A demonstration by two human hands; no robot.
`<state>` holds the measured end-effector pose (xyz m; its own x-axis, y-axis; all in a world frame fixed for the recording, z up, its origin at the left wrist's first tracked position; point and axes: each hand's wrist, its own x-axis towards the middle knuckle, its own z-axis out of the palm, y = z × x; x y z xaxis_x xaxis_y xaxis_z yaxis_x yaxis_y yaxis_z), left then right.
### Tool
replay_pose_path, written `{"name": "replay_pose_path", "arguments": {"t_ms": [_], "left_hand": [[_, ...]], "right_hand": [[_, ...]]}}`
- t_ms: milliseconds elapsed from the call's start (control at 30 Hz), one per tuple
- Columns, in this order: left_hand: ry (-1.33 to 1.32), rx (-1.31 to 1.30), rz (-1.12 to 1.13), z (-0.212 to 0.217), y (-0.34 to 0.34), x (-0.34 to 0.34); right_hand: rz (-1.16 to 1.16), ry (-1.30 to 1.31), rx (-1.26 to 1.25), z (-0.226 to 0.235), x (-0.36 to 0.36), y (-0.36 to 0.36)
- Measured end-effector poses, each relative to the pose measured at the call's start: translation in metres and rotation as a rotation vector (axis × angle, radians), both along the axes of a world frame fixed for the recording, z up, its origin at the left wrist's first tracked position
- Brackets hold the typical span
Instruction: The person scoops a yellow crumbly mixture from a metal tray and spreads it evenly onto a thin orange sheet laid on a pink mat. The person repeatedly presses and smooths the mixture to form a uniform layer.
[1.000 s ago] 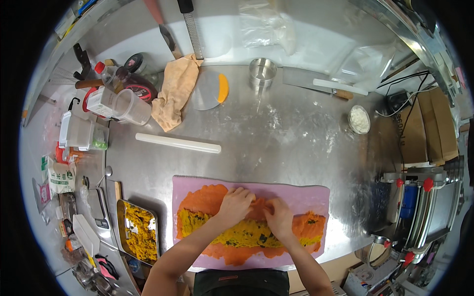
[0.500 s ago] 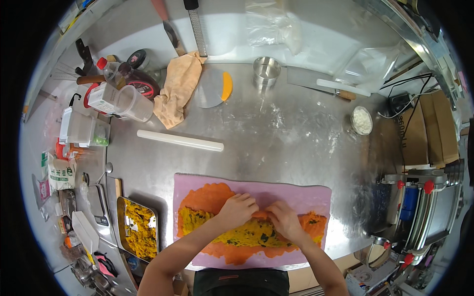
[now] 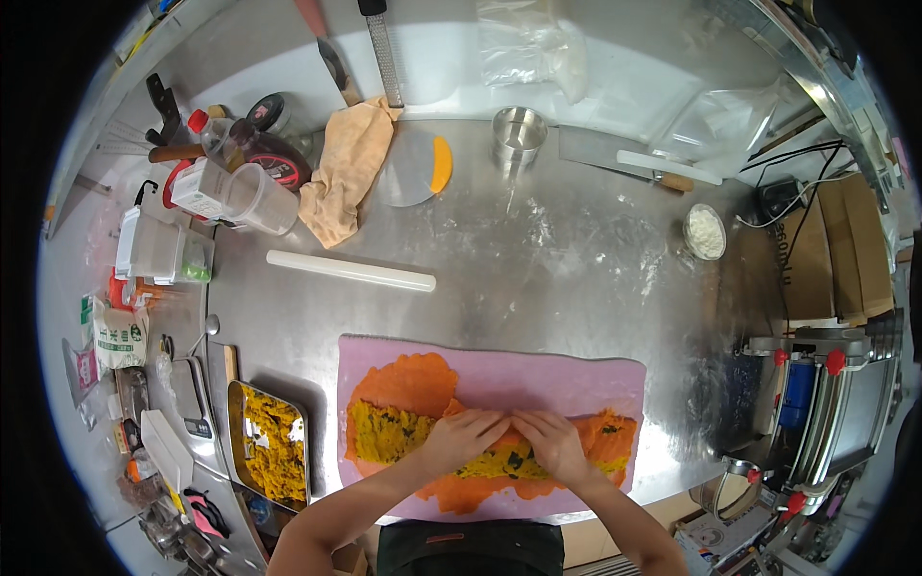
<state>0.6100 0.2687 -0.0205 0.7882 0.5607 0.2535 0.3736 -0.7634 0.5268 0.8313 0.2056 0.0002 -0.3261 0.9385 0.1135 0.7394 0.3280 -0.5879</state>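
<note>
A sheet of orange dough (image 3: 408, 376) lies on a purple mat (image 3: 538, 373) at the table's near edge. Along the sheet's middle runs a band of yellow filling (image 3: 386, 432) with dark green bits. My left hand (image 3: 469, 439) and my right hand (image 3: 551, 444) meet over this band, their fingertips close together. Both have closed fingers pressed on the far edge of the dough, which is folded over part of the filling. The dough directly under the fingers is hidden. At the left, uncovered dough spreads flat beyond the filling.
A metal tray (image 3: 305, 451) of yellow filling stands left of the mat. Farther back lie a white rolling pin (image 3: 351, 271), a round scraper (image 3: 408, 173), a tan cloth (image 3: 346, 178), a metal cup (image 3: 519, 134) and a bowl of white powder (image 3: 705, 233). A roller machine (image 3: 816, 413) stands at right.
Both hands have come nearer to me, bringing the dough's far edge over the filling. The left hand has shifted right, and the fingertips now nearly touch.
</note>
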Motion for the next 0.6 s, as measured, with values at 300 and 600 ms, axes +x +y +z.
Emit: {"name": "replay_pose_path", "arguments": {"t_ms": [300,600], "left_hand": [[0.015,-0.077,0.063,0.004,-0.015,0.004],[0.067,-0.045,0.173,0.007,-0.048,0.011]], "right_hand": [[0.043,0.055,-0.069,0.003,0.001,-0.012],[0.236,-0.108,-0.102,0.008,0.01,-0.02]]}}
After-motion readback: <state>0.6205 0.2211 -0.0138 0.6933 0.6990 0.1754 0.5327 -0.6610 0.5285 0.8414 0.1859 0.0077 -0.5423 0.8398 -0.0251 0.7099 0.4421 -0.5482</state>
